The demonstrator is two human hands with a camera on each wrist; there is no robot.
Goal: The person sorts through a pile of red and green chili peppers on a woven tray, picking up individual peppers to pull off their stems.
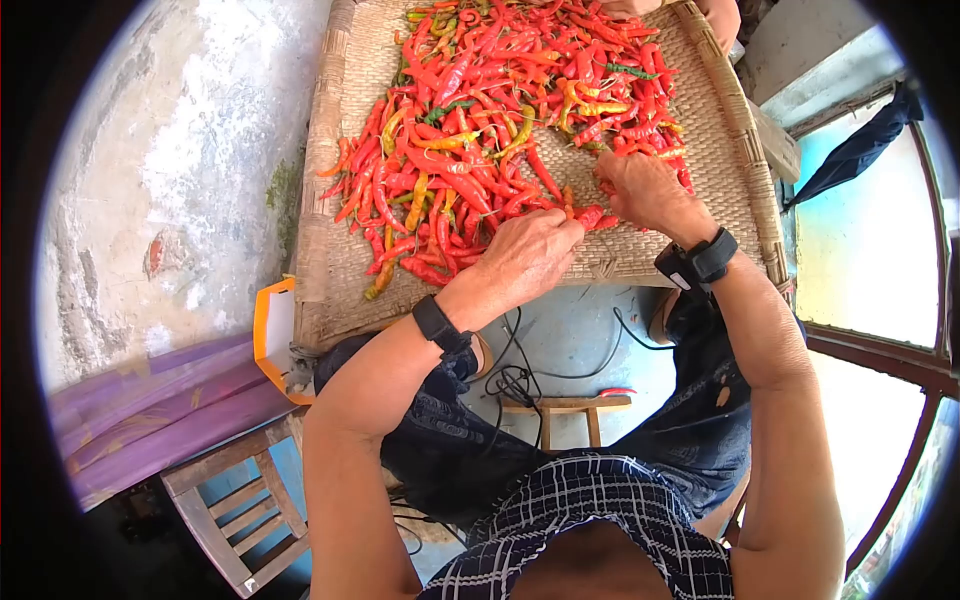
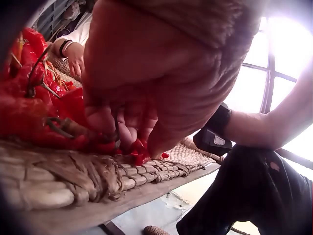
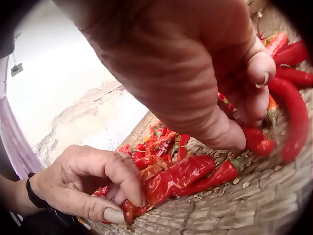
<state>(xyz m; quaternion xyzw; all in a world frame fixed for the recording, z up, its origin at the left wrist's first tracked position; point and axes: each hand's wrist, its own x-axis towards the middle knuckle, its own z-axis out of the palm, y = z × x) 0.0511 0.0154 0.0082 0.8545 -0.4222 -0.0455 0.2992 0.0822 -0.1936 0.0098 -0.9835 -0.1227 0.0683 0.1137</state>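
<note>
A large heap of red chili peppers [image 1: 470, 180], mixed with some yellow and green ones, covers a woven tray [image 1: 345, 285]. Near the tray's front edge, my left hand [image 1: 530, 258] pinches a wrinkled red chili pepper [image 3: 178, 178] by one end between thumb and fingers. A smoother red chili [image 3: 215, 180] lies alongside it. My right hand [image 1: 648, 190] is just beyond, at the right side of the heap. Its thumb and bent fingers pinch another red chili [image 3: 258, 142], partly hidden behind the thumb. A curved red chili [image 3: 293, 120] rests beside those fingers.
Another person's hands [image 1: 720, 18] are at the tray's far right corner. Below are a small wooden stool [image 1: 568, 404] and tangled black cables [image 1: 515, 385]. An orange-edged box [image 1: 272, 340] stands left, near a wooden chair [image 1: 245, 510]. A peeling wall [image 1: 190, 150] borders the tray.
</note>
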